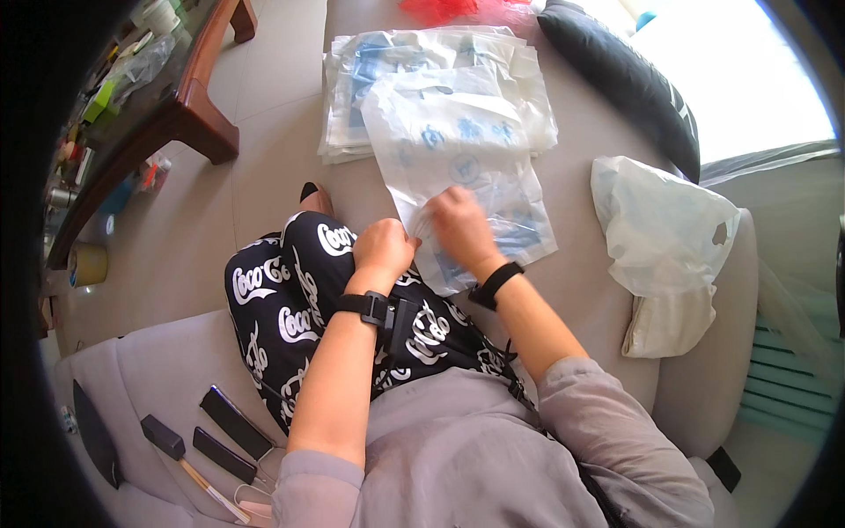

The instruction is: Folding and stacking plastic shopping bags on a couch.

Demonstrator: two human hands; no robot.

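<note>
A white translucent plastic bag with blue prints lies spread on the sofa seat, its near left edge between my hands. My left hand is closed on that edge just above my knee. My right hand, slightly blurred, grips the bag's gathered edge close beside it. The bag's far end, with a handle hole, overlaps a stack of similar flattened plastic bags. To the right, a crumpled white plastic bag rests partly over a folded cream bundle near the armrest.
A black pillow lies along the back right, and red plastic at the far edge. A wooden table with clutter stands left. A roll of tape is on the floor. Two phones lie on the sofa at lower left.
</note>
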